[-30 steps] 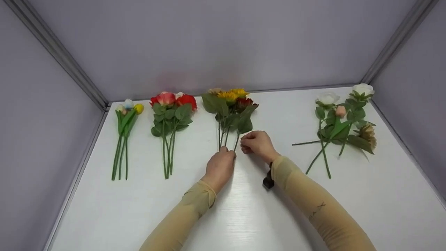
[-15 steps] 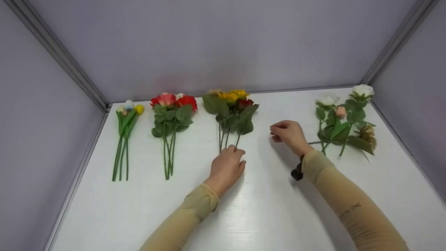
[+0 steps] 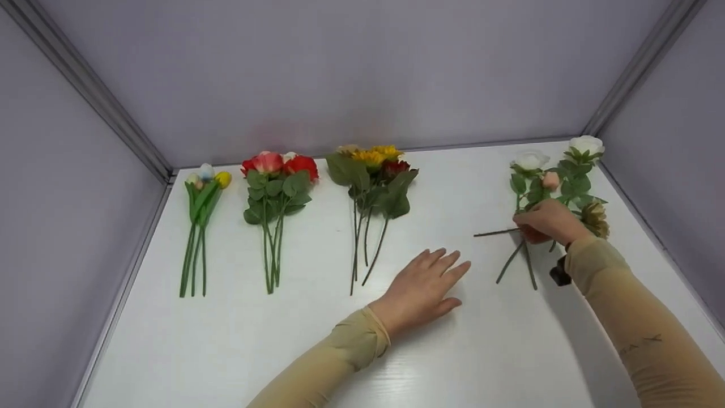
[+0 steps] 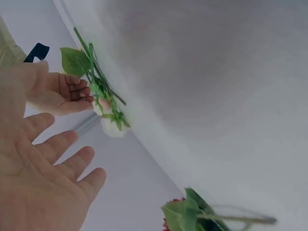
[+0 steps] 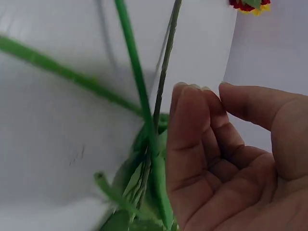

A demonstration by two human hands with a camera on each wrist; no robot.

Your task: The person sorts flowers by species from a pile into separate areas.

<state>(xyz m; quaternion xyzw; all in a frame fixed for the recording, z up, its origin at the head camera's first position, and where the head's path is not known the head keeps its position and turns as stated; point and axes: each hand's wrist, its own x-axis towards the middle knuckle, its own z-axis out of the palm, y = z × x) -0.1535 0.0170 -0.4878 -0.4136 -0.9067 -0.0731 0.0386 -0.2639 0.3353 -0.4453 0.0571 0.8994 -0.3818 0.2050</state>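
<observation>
With fingers spread and nothing held, my left hand [image 3: 422, 292] hovers over the white table between the middle bunch and the flowers on the right. My right hand [image 3: 549, 222] is over the crossed stems of those flowers; in the right wrist view its bent fingers [image 5: 190, 125] and thumb stand beside a green tulip stem [image 5: 136, 72], with a small gap between the tips and nothing in it. The pile holds two white roses [image 3: 530, 160], a pink tulip [image 3: 550, 181] and a tan flower [image 3: 595, 220]. Part of the tulip is hidden behind my right hand.
Left of my hands lie three bunches: tulips [image 3: 204, 198], red and pink flowers [image 3: 269, 163], and sunflowers [image 3: 371, 157] with a dark red flower [image 3: 395, 168]. Grey panels [image 3: 362, 73] wall the table [image 3: 226, 351] at the back and both sides.
My left hand has let go of the sunflower bunch's stems, spread its fingers and moved right. My right hand has moved from beside that bunch to the flowers on the right.
</observation>
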